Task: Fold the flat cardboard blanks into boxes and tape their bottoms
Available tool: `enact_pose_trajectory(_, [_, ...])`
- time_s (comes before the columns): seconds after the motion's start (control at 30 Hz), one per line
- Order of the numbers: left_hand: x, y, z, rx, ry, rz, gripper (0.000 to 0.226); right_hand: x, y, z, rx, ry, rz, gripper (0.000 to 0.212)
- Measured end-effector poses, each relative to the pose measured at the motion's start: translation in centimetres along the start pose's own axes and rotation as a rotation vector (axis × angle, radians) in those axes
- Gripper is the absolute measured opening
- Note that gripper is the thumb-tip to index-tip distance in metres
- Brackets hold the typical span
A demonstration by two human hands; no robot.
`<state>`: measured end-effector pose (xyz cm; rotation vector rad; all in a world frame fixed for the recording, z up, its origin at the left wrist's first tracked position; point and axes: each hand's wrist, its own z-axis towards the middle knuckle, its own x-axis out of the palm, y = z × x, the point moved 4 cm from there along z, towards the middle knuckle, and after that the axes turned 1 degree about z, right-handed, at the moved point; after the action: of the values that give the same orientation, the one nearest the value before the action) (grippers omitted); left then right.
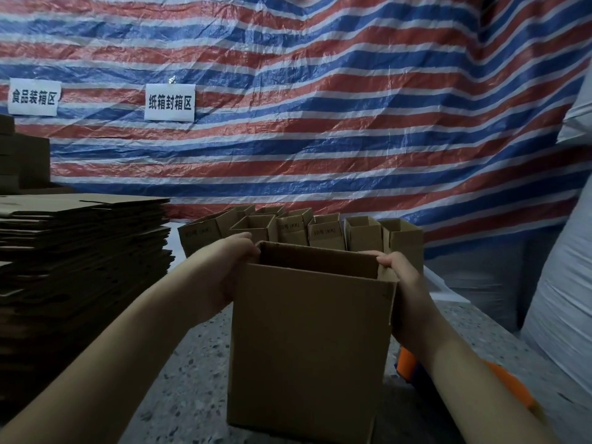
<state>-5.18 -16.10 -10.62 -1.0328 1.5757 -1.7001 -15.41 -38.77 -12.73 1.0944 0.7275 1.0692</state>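
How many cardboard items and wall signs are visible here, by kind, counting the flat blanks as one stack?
Box held in both hands: 1
Finished boxes in the back row: about 8, since some overlap
Stack of flat blanks: 1
White paper signs: 2
Total: about 12

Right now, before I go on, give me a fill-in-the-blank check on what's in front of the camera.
1. Both hands, left hand and right hand, hold one opened ____.
2. The stack of flat blanks lies to the ____ of the held box.
3. The finished small boxes stand ____ the held box, before the striped tarp.

Missing words: box; left; behind
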Motion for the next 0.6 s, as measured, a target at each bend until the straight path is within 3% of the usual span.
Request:
enact_pose_trajectory(0.07, [0.2, 0.4, 0.0, -0.012, -0.019, 0.022, 0.014, 0.1, 0.0, 0.0, -0.016, -0.005, 0.002, 0.048])
enact_pose_trajectory(0.23, [1.0, 1.3, 0.1, 0.001, 0.025, -0.182, 0.036, -0.2, -0.2, -0.1, -0.017, -0.021, 0.051, 0.048])
enact_pose_trajectory(0.37, [1.5, 1.4, 0.1, 0.071, 0.001, -0.131, 0.04, -0.2, -0.2, 0.1, -0.005, -0.052, 0.078, 0.042])
enact_pose_trajectory(0.6, [1.5, 1.1, 0.0, 0.097, 0.002, -0.158, 0.019, -0.6, -0.5, 0.1, 0.103, -0.027, 0.128, 0.051])
